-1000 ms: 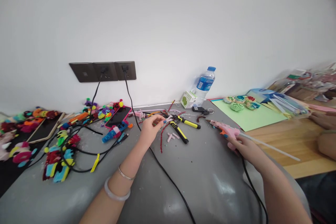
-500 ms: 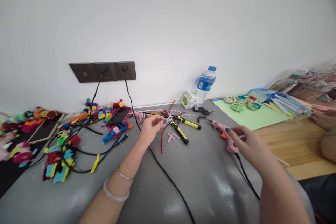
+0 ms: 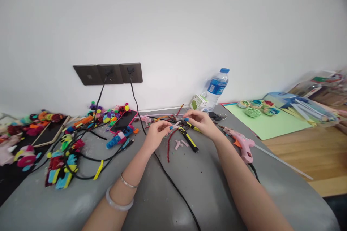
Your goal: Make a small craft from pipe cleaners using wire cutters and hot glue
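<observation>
My left hand (image 3: 157, 134) hovers over the grey table (image 3: 206, 187) with its fingers pinched on a small pink pipe-cleaner piece (image 3: 174, 124). My right hand (image 3: 200, 121) has come in beside it, fingers curled toward the same piece; whether it grips it I cannot make out. Just below the hands lie yellow-and-black pliers (image 3: 189, 139), a dark red pipe cleaner (image 3: 168, 145) and short pink pieces (image 3: 180, 143). The pink hot glue gun (image 3: 242, 144) lies on the table to the right, untouched, its glue stick (image 3: 284, 163) pointing right.
Black cables (image 3: 173, 184) run from wall sockets (image 3: 108, 73) across the table. A pink-cased phone (image 3: 123, 120) and heaps of colourful pipe-cleaner figures (image 3: 61, 166) lie left. A water bottle (image 3: 217, 88), small green box (image 3: 197, 103), green paper sheet (image 3: 268, 124) and keys sit behind right.
My right hand let go of the glue gun, which now lies on the table, and moved left to join my left hand. The view shifted slightly to the left.
</observation>
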{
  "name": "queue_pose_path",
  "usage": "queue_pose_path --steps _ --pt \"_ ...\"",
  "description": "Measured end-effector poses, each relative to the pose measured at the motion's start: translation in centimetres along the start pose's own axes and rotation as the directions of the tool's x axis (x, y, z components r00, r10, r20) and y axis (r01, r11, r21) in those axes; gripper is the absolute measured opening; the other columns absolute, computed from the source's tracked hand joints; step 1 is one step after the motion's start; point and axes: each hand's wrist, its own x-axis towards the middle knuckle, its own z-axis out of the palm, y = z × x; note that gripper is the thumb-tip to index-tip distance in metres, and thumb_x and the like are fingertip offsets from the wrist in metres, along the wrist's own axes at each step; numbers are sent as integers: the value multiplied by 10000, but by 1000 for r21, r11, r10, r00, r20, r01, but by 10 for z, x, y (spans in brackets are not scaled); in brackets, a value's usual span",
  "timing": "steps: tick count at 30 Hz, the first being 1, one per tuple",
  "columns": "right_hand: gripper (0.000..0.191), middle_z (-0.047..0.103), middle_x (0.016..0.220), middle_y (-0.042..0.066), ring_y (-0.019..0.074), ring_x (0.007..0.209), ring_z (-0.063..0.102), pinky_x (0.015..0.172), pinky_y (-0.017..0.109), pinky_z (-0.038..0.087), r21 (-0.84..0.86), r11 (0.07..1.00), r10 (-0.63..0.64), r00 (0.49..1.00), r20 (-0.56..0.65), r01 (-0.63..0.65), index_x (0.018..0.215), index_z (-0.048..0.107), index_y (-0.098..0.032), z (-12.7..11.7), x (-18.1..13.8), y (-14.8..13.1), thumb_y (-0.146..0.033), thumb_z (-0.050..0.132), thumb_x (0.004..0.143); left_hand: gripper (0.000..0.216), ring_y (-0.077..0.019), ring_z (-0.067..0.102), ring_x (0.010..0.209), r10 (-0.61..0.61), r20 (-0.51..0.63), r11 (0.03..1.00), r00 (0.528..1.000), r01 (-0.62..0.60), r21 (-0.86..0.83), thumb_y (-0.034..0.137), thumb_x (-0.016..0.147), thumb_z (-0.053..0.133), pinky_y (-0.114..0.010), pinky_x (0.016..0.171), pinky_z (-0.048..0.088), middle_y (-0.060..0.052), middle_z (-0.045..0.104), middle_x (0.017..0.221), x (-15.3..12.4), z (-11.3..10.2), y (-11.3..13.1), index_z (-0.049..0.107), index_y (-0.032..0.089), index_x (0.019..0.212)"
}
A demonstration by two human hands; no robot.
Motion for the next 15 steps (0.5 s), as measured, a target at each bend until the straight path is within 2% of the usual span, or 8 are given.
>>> queue_pose_path --steps 4,15 --pt "249 628 835 47 183 782 562 723 304 436 84 996 10 999 50 -15 860 670 -187 4 0 6 -434 657 839 195 -116 528 606 -3 15 1000 1000 3 0 335 749 657 -227 582 421 -21 642 710 0 1 0 676 148 805" --pt "227 572 774 23 173 735 508 666 287 394 66 996 51 989 139 -61 834 625 -196 8 -11 11 -420 620 869 251 -114 527 606 -25 124 999 992 27 -18 387 745 702 -229 588 432 -24 655 696 -2 5 2 686 141 788"
